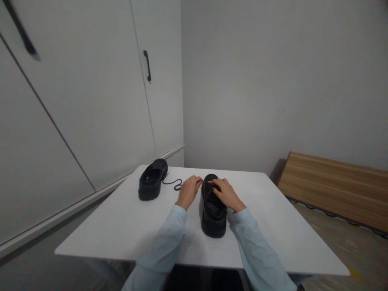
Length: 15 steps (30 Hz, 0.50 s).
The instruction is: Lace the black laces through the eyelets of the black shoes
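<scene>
A black shoe [214, 227] stands on the white table in front of me, its heel toward me and its toe pointing away. At the shoe's left front side, my left hand [189, 191] is closed in a pinch on the shoelace. My right hand [225, 195] reaches over the front from the right, thumb and fingers drawn together at the lacing and touching the shoe. A dark stretch of shoelace [207, 195] shows over the shoe's opening. Fingertips cover much of the lacing.
Farther left on the table [121, 230] sits a second black shoe [149, 189], with a loose lace [173, 184] trailing right from it. White cabinets with dark handles [147, 65] line the left. Beyond the table's right edge lies a wood-grain panel [333, 188].
</scene>
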Tool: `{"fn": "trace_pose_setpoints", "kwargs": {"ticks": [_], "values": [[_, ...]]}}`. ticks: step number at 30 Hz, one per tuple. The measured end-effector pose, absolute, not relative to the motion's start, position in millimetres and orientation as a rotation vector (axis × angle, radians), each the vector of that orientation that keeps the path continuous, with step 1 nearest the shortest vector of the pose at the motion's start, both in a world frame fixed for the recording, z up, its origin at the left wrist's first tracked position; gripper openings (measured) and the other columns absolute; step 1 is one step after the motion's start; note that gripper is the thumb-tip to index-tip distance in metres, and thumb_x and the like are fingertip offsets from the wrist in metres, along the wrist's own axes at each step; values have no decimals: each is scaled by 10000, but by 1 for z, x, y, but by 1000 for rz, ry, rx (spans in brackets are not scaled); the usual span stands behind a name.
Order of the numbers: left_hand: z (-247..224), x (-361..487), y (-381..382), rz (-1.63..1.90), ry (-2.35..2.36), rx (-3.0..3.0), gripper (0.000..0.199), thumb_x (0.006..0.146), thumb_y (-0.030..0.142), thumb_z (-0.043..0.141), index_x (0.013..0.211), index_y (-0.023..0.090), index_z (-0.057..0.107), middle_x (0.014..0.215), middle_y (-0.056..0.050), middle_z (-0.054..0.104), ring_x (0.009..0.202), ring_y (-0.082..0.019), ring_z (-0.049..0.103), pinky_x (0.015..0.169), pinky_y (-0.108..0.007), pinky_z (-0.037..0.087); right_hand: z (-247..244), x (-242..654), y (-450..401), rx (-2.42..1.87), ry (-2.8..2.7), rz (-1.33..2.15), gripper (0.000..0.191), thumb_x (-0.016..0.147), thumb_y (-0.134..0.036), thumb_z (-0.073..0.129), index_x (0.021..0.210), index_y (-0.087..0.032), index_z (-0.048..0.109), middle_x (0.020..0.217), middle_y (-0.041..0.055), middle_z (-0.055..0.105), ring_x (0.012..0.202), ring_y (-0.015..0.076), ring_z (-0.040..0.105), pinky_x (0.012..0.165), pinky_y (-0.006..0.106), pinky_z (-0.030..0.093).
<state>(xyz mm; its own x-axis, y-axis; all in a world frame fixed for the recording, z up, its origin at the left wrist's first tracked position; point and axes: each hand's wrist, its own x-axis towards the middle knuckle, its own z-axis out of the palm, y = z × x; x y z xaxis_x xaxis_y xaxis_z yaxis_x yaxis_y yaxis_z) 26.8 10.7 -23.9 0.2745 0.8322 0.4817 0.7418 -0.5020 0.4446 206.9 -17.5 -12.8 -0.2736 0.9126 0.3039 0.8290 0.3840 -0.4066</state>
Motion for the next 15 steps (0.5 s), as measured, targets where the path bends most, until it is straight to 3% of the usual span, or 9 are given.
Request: {"fn": "trace_pose_setpoints", "kwargs": {"ticks": [9, 15], "values": [[-28, 31, 9, 1027, 1497, 2463, 178, 885, 215, 505, 923, 214, 679, 864, -35, 654, 832, -175, 612, 740, -254, 436, -10, 205, -21, -1501, -2160, 176, 359, 839, -190, 493, 1186, -244, 564, 1132, 36, 621, 1021, 212, 488, 889, 329, 384], [-29, 34, 10, 1109, 1482, 2394, 146, 851, 201, 557, 868, 194, 702, 863, -53, 631, 851, -179, 594, 763, -270, 448, -8, 200, -22, -1587, -2111, 122, 459, 836, -177, 490, 1294, -147, 483, 1186, 90, 622, 1009, 211, 530, 900, 313, 390]]}}
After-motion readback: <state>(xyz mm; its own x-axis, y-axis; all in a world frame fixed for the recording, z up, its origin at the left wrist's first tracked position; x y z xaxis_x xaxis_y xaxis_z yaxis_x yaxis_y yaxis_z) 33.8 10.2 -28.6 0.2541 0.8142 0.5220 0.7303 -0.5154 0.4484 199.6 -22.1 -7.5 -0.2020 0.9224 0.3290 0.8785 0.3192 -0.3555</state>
